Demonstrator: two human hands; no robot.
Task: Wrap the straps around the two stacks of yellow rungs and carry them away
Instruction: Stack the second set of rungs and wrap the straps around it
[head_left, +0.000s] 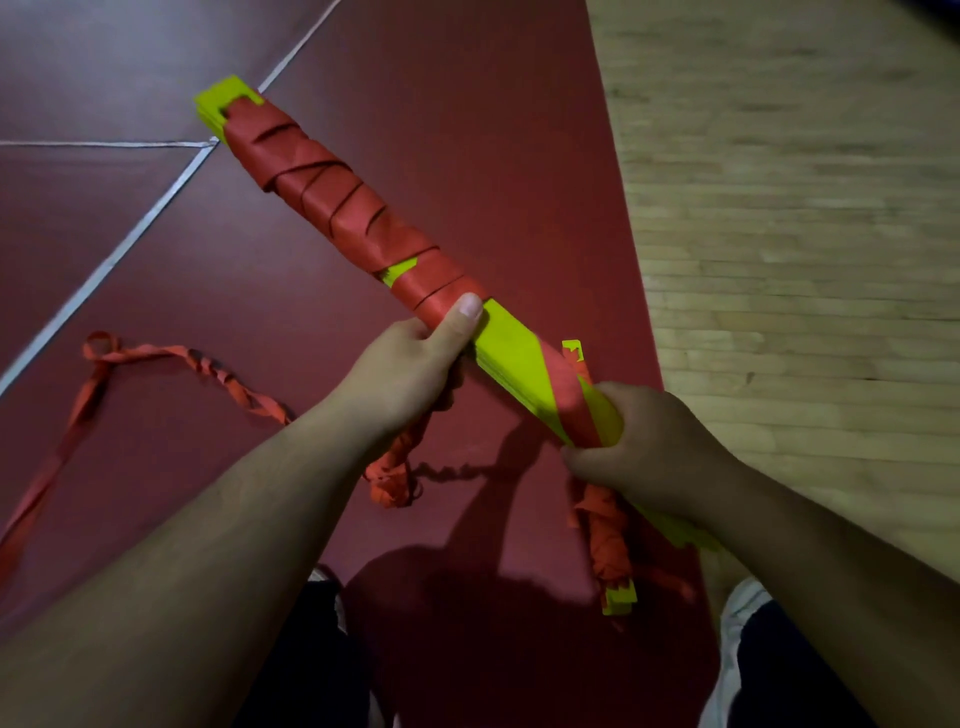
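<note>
A stack of yellow rungs (506, 351) is held up diagonally above the floor, its far half wound in a red strap (332, 192). My left hand (410, 374) grips the stack near its middle, thumb pressed on the last strap turn. My right hand (644, 441) grips the near part, where one more red strap turn crosses the yellow. A second stack of yellow rungs (618, 597), wrapped in red strap, lies on the floor below my right hand, mostly hidden by it. The loose strap tail (104, 358) trails over the floor at the left.
The floor under the stacks is dark red sports flooring (467, 130) with white lines (130, 244). Light wooden flooring (805, 208) begins at the right. My legs and shoes (737, 613) show at the bottom edge.
</note>
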